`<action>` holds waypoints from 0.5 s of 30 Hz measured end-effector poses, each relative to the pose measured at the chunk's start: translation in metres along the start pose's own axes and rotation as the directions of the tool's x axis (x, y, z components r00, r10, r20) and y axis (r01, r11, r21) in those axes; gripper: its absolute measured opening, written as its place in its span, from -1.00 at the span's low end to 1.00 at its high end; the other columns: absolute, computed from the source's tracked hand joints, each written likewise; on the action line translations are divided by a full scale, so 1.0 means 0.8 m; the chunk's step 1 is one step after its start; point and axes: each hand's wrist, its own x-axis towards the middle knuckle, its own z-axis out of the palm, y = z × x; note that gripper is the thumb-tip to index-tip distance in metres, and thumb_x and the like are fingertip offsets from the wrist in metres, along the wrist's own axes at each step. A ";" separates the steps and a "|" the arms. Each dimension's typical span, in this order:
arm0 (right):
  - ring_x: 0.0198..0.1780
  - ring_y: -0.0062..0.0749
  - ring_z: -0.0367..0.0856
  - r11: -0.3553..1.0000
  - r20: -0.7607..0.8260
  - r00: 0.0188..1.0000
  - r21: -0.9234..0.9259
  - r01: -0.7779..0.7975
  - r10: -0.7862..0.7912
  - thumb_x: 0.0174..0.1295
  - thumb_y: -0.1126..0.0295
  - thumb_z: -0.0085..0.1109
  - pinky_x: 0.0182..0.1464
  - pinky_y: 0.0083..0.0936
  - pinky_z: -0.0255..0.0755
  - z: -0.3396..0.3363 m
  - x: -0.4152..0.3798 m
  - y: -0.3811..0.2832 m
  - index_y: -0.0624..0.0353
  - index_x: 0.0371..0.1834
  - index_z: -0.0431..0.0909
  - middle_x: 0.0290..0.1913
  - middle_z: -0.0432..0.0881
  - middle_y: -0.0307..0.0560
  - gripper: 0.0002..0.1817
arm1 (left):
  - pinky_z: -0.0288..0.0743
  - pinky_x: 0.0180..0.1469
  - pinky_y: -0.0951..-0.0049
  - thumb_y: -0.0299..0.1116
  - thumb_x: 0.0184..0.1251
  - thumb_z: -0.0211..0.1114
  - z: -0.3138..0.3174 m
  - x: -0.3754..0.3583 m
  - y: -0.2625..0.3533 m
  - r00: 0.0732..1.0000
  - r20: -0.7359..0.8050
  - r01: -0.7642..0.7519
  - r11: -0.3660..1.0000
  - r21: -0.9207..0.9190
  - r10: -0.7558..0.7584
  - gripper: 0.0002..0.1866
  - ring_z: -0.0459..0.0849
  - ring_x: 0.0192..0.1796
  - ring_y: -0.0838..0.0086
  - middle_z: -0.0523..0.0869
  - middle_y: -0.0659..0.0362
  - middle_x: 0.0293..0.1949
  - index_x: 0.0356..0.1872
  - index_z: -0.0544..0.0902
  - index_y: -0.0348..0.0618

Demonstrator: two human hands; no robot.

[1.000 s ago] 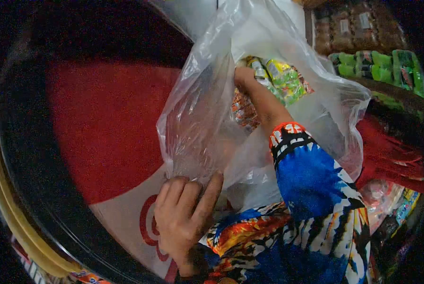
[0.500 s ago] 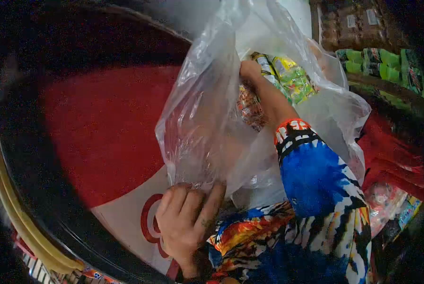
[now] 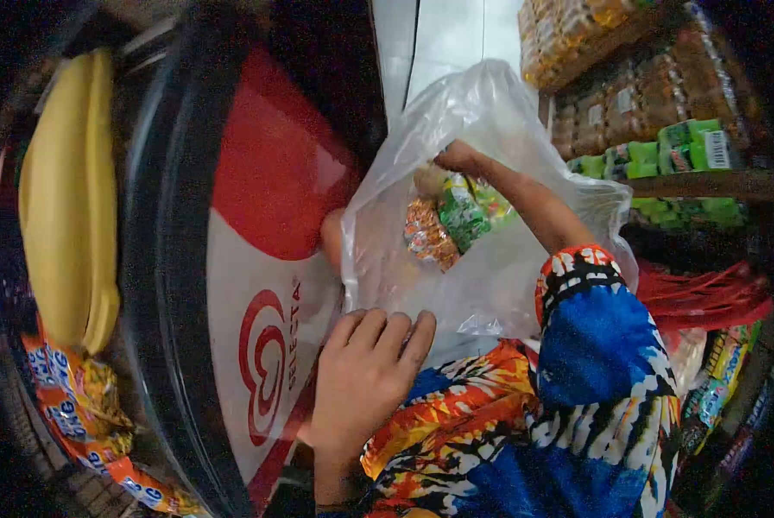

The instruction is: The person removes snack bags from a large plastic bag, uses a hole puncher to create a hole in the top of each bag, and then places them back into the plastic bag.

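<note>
A large clear plastic bag (image 3: 482, 95) stands wide open in front of me. My left hand (image 3: 365, 375) is closed over its near rim, fingers curled on the plastic. Inside the bag, my right hand (image 3: 458, 157) is closed at the far side, just above the packets. Whatever its fingers hold is hidden. Below it lie a brown-orange snack packet (image 3: 430, 231) and a green snack packet (image 3: 466, 216), with more yellow-green wrapping beside them.
A red and white freezer (image 3: 231, 250) with a heart logo is on the left. Yellow bundles (image 3: 67, 198) and orange snack packs (image 3: 67, 397) lie beyond it. At right are stacked brown packs (image 3: 628, 104), green packs (image 3: 693, 147) and red plastic bags (image 3: 706, 293).
My view has swung, bringing the yellow bundles and more shelf stock into sight. The packets sit lower and more bunched in the bag. Both hands remain at the bag.
</note>
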 end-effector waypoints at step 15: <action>-0.79 -0.65 0.26 0.604 0.149 0.884 0.680 -0.416 0.442 0.06 0.30 0.16 -0.76 -0.72 0.12 -0.203 -0.230 -0.211 0.12 -0.56 0.48 -0.68 0.46 -0.24 -0.83 | 0.41 -0.17 0.27 -0.58 -0.12 0.18 0.157 -0.096 -0.014 0.912 0.098 0.409 0.904 -0.127 -0.399 -0.66 0.55 -0.22 0.20 0.55 0.07 -0.36 -0.20 0.64 -0.12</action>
